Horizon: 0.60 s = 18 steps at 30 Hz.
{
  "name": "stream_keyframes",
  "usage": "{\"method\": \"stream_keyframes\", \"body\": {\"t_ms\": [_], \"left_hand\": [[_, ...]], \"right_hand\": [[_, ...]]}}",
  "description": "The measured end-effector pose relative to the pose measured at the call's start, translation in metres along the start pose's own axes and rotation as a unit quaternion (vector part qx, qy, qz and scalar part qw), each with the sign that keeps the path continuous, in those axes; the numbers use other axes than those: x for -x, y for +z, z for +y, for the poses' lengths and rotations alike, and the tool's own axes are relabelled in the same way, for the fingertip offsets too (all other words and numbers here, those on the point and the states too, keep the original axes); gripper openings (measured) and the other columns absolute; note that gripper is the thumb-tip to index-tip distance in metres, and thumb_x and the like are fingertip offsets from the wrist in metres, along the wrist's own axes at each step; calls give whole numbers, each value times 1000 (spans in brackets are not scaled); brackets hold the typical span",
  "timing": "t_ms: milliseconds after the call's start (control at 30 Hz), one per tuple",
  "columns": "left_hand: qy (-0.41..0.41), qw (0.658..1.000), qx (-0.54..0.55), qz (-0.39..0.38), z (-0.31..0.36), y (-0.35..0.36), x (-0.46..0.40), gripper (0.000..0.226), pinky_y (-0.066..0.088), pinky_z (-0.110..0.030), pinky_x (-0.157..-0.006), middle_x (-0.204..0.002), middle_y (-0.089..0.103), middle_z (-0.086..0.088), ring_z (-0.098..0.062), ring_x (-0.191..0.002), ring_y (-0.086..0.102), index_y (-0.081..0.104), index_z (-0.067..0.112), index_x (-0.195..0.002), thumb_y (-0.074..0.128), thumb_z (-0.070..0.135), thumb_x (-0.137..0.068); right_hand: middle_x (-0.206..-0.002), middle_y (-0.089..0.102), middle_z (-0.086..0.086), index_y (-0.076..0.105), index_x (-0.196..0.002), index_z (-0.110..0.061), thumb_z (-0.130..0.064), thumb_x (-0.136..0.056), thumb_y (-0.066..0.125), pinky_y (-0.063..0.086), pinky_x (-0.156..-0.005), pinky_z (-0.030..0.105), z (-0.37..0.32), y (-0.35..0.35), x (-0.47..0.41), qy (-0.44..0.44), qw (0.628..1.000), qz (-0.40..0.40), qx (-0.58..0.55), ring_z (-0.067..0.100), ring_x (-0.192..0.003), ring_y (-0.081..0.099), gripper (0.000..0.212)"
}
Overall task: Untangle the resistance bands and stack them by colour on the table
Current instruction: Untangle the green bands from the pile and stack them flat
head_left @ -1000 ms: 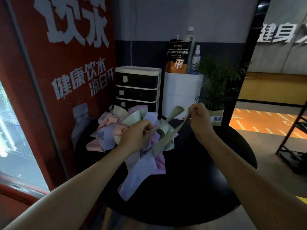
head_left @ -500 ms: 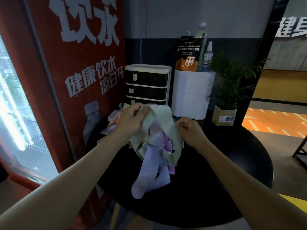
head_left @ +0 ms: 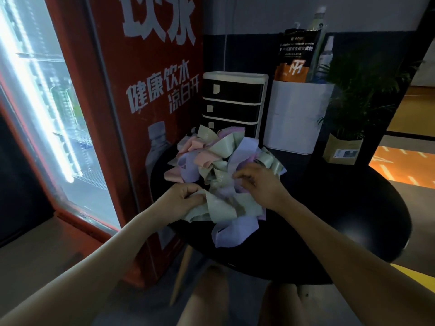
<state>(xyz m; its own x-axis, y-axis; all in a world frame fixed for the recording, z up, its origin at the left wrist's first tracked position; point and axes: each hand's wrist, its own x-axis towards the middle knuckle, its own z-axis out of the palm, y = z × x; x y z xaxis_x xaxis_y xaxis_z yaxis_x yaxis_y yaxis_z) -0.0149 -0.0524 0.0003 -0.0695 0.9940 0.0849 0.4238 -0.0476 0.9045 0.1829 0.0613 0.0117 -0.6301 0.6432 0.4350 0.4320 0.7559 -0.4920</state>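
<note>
- Bands in a tangled pile (head_left: 219,161) are lying on the round black table (head_left: 353,208), in the middle of the frame.
- The left hand (head_left: 186,198) is pinching a green band (head_left: 223,205), which is stretching rightward.
- The right hand (head_left: 261,184), nearer the knot, is hovering with loosely curled fingers, grasping nothing I can see.

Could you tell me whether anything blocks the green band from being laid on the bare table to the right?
Nothing visible does. The left hand grips the green band, which is tangled in the pile of bands; the table to its right is bare.
</note>
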Motion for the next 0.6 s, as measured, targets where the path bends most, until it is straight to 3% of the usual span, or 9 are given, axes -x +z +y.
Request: {"method": "stream_keyframes", "body": {"t_ms": [100,167,333,400,533,600], "left_hand": [[-11,1000,-3,10,-3,-3,10,18,41,-17,-53,-64,61,3,-5,-58,54,65,13,-74,57,12,-91],[-12,999,8,41,-2,-8,12,20,42,-20,-55,-64,62,3,-6,-59,55,66,13,-74,57,12,-91],[10,989,103,108,8,-26,4,20,37,-28,-58,-73,53,-12,-20,-66,47,61,-8,-86,53,10,-92],[25,987,118,107,11,-29,3,21,34,-27,-56,-73,49,-12,-20,-65,42,61,-3,-81,53,12,-93],[32,985,119,120,12,-32,3,30,39,-23,-53,-64,55,-5,-13,-59,48,67,20,-65,55,15,-92],[39,983,123,130,15,-34,3,29,39,-21,-51,-61,55,-1,-11,-56,48,65,20,-64,57,17,-91]], "right_hand": [[-122,54,16,58,-123,-5,1,-88,53,36,-87,22,-7,17,-7,-16,995,-85,57,27,-110,51,36],[-121,51,17,56,-125,-7,-4,-86,58,33,-93,23,-9,24,-10,-26,988,-129,84,27,-113,49,39],[-122,41,13,52,-120,-4,-12,-83,60,38,-88,33,-15,27,-12,-23,962,-193,191,30,-112,45,39],[-130,35,13,52,-121,-4,-19,-86,58,41,-89,36,-14,34,-11,-26,947,-215,235,31,-117,41,38],[-123,42,11,64,-104,-10,-26,-89,57,43,-80,33,-6,48,-13,-23,946,-199,254,28,-112,47,23],[-111,49,9,62,-100,-9,-22,-90,55,41,-73,33,-5,42,-19,-10,961,-156,229,26,-105,52,18]]}}
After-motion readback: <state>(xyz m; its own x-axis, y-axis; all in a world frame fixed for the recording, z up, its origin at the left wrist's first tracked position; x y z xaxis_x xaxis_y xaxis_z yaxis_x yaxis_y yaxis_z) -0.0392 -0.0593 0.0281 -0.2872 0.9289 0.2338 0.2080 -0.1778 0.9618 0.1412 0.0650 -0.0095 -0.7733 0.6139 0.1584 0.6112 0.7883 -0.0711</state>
